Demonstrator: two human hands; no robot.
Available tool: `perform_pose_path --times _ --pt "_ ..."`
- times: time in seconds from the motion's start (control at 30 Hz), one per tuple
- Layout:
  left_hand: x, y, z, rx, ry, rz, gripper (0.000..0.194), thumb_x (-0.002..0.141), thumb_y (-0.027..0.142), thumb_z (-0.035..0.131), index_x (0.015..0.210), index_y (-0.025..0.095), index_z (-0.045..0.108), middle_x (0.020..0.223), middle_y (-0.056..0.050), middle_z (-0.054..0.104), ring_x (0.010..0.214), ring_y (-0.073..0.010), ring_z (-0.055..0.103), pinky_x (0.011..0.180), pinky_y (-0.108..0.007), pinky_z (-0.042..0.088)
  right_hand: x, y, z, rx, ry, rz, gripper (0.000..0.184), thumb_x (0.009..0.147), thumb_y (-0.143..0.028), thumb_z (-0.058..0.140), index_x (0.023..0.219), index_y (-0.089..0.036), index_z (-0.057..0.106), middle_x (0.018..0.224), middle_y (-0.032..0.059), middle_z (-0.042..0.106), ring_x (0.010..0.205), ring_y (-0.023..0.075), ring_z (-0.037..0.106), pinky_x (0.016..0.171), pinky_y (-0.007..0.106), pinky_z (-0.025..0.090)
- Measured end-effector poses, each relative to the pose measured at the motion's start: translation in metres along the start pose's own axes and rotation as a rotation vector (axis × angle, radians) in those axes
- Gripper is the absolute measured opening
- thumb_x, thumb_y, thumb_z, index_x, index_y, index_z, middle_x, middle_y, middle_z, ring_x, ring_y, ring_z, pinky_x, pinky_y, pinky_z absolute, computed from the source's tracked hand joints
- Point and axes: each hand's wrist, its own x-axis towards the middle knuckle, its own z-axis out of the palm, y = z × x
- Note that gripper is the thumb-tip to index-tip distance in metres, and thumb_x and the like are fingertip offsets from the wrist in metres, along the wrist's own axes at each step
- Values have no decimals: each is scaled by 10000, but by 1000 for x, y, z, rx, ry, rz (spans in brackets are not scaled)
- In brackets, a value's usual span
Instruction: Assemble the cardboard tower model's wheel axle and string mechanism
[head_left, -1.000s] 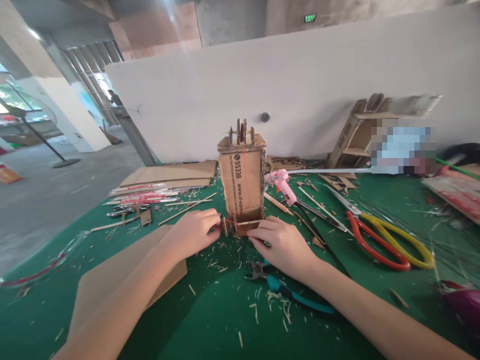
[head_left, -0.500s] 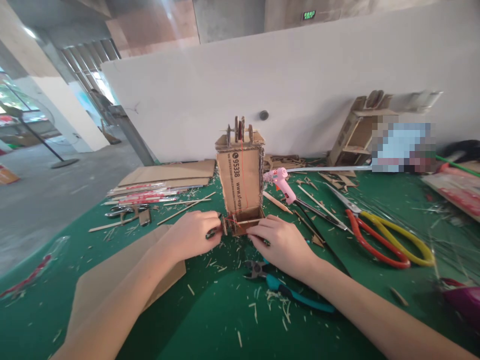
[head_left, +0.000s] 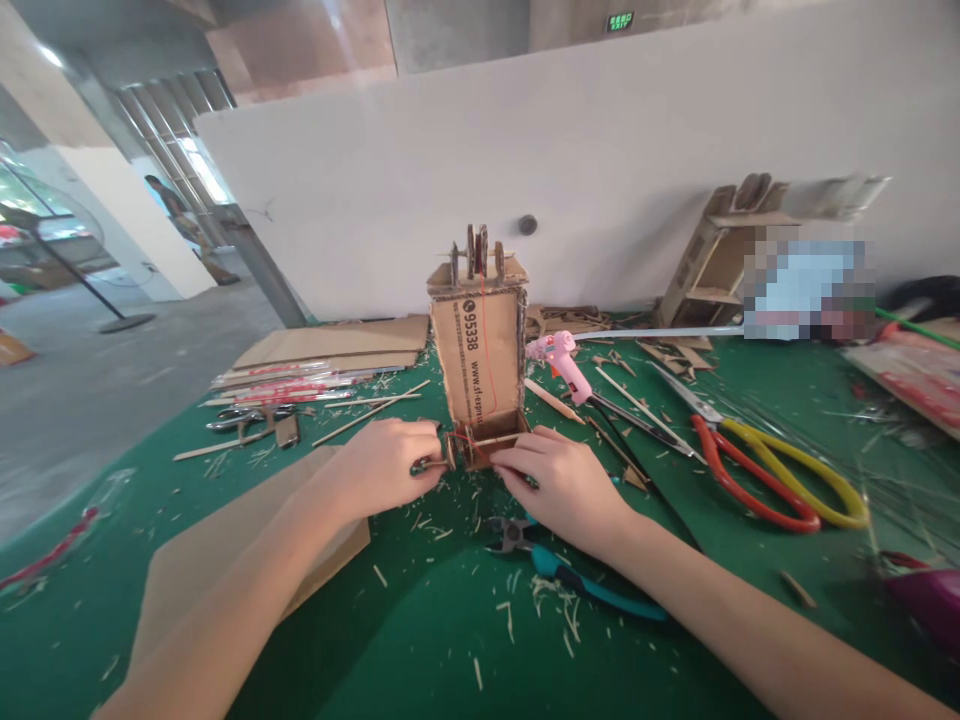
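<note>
An upright cardboard tower (head_left: 469,355) with printed lettering stands on the table in front of me. Cardboard discs (head_left: 480,252) sit on a stick across its top, and a red thread (head_left: 487,365) hangs down from them along the front. Low in the tower, a thin wooden stick (head_left: 499,441) runs crosswise, with red thread near its left end. My left hand (head_left: 386,462) is closed in a pinch around a small stick-like crank beside a cardboard disc (head_left: 451,451) at that end. My right hand (head_left: 561,480) grips the lower right front of the base; its fingertips are partly hidden.
Teal-handled cutting pliers (head_left: 577,580) lie just below my right hand. To the right are a pink glue gun (head_left: 568,365) and large scissors (head_left: 750,465). A cardboard sheet (head_left: 195,570) lies under my left forearm. Another cardboard tower (head_left: 701,255) stands behind. Wood slivers litter the table.
A bit of the crank now shows by my left fingers, which have shifted slightly. The red thread bows out more to the right. My right hand stays at the base.
</note>
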Motion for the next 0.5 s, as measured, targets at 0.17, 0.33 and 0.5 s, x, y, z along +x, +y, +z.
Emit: perform_pose_path --times 0.17,0.33,0.5 --pt "0 2 -4 -21 -28 -2 196 843 164 500 908 238 671 910 -19 667 846 -172 618 735 -303 467 1 -1 0 -16 6 -11 224 902 -216 485 914 -236 708 858 27 683 836 165 584 679 262 447" --pt "-1 6 -10 -76 -14 -18 159 851 168 507 838 230 653 877 8 659 795 -145 608 677 -269 442 0 0 2 -17 7 -33 229 908 -218 478 944 -235 703 842 14 684 786 143 611 674 257 438" --pt "-1 6 -12 -114 -6 -34 145 859 195 518 782 213 640 799 7 632 717 -133 583 620 -259 409 -1 0 2 -15 3 -18 230 906 -212 475 949 -232 700 821 15 678 771 136 616 665 247 435"
